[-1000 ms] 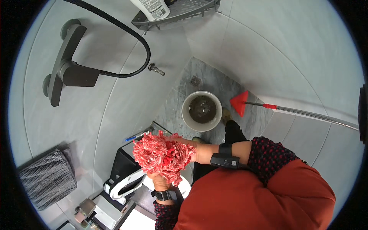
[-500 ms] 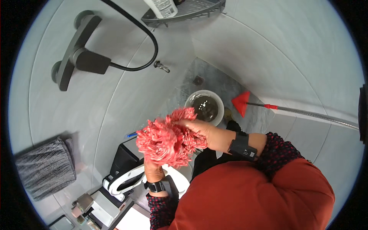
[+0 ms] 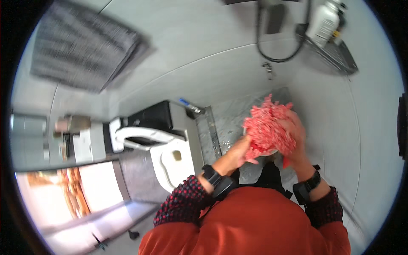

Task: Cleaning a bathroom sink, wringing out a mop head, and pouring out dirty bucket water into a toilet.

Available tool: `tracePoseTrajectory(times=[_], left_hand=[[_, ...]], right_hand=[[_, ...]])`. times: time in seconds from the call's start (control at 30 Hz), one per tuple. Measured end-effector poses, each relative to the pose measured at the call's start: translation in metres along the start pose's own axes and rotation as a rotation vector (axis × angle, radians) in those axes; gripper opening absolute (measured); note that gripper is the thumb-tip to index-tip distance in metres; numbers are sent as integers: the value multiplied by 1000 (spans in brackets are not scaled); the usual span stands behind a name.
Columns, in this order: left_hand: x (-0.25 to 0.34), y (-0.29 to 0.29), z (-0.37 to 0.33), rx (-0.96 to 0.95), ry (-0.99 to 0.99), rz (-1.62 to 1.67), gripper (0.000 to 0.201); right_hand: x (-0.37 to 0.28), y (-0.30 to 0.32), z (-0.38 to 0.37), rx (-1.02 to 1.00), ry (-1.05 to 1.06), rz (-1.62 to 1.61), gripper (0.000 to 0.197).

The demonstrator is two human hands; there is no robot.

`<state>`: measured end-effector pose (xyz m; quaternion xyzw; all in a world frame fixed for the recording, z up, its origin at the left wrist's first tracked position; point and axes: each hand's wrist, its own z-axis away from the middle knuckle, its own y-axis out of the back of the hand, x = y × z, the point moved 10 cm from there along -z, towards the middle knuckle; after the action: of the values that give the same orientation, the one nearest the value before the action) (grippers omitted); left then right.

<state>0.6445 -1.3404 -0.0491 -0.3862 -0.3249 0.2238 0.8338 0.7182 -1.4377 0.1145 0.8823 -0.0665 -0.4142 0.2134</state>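
Observation:
A shaggy pink-red mop head [image 3: 267, 123] is bunched up between my two hands, above the bucket. My right hand [image 3: 293, 129] grips its right side, fingers pressed into the strands and blurred. At the lower left edge, my left hand [image 3: 239, 152] holds it, with some fingers hidden by the strands. Just under the mop head shows a bit of the white bucket's rim [image 3: 268, 153]; the rest of the bucket is covered. A small red piece [image 3: 286, 162] sticks out below my right hand, mostly hidden.
A toilet [image 3: 172, 159] with its lid raised stands to the left, beside a blue-handled valve [image 3: 190, 104]. A grey towel [image 3: 85, 44] hangs on the wall. At upper right is a corner shelf [image 3: 335, 55] with bottles [image 3: 325, 21]. A wall tap [image 3: 267, 70] juts out near the bucket.
My view has swung left, so the toilet shows more fully. The mop head and both hands now appear farther right, over the bucket, which the mop head mostly covers.

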Motion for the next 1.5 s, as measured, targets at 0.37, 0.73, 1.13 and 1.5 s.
tracePoseTrajectory(times=[0.37,0.73,1.13,1.5], left_hand=[[70,-8,7,-90,-517,354,46],[115,21,38,277,-685,199,18],[86,27,29,174,-568,268,40],[140,-91,81,349,-1102,-991,6]], right_hand=[[10,-36,21,41,-585,-750,32],[41,-45,-3,11,-703,-745,44],[-27,-47,-18,-157,-56,-225,45],[47,-66,14,-189,-1088,-896,25]])
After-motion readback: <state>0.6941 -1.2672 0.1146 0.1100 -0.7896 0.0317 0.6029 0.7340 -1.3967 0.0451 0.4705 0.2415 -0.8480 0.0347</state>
